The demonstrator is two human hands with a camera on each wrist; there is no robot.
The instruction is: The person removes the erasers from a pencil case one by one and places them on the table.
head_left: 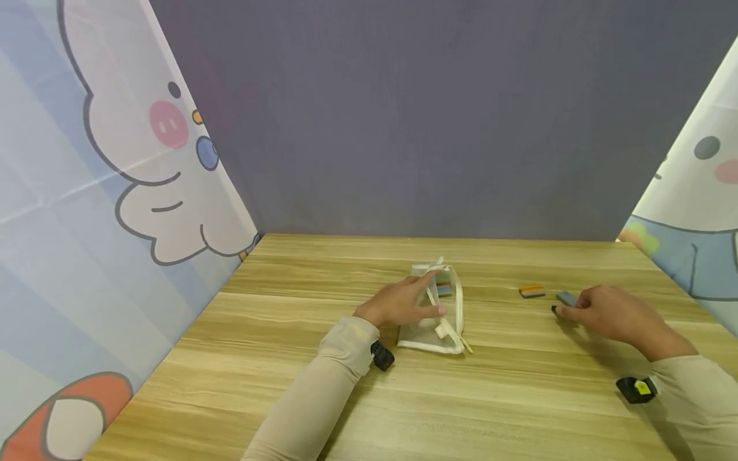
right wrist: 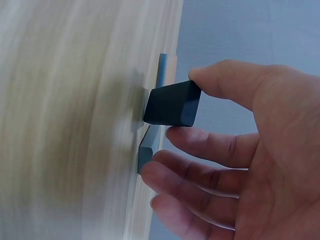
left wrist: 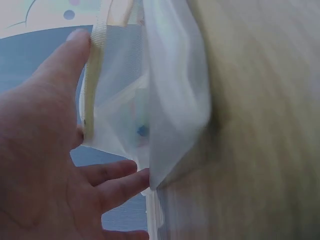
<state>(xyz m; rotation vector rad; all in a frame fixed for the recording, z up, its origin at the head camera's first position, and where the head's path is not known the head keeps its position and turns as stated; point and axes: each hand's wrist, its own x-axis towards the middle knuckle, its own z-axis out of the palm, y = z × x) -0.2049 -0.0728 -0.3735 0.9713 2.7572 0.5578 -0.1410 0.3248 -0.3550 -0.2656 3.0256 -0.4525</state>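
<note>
Pouch (head_left: pixel 416 338) of translucent, white-edged material lies on the counter (head_left: pixel 300 288) beneath your left hand (head_left: pixel 399 304), whose fingers are spread wide against its zipped opening. Coloured pieces (head_left: pixel 442 287) show inside it. Well to the right of the pouch, your right hand (head_left: pixel 612 312) pinches a black block (right wrist: pixel 171 105) between thumb and index finger, the other fingers loosely bent. Also right of the pouch, a blue-grey block (head_left: pixel 565 298) lies just beside that hand. An orange-and-blue striped item (head_left: pixel 532 291) sits between the pouch and the blue-grey block.
</note>
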